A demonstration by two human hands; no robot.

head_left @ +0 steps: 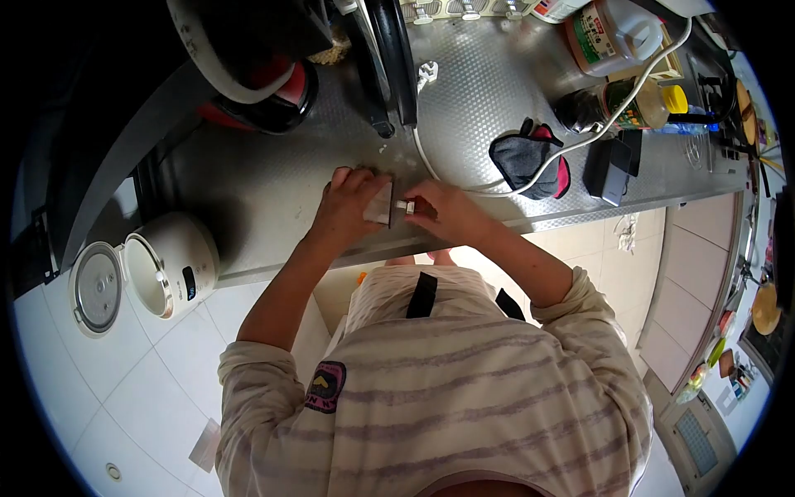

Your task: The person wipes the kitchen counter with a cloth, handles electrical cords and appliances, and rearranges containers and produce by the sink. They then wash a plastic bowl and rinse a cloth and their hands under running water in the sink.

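Note:
My left hand [352,203] is closed around a small flat block [378,205] with a pale face and a dark edge, near the front of the steel counter; its exact kind is unclear. Pinched in my right hand [447,214] is a small white connector [405,206], pointing at the block's dark edge with a narrow gap between them. A white cable [424,153] runs close behind my right hand; whether it joins the connector is hidden by my fingers. A white plug [427,72] lies further back on the counter.
On the counter [290,174] lie a grey and red cloth mitt [530,161] and a dark box [613,170]. Bottles, including a large jug [609,37], stand at the back right. Black-handled tools [385,74] lie behind my hands. An open rice cooker [174,265] stands left.

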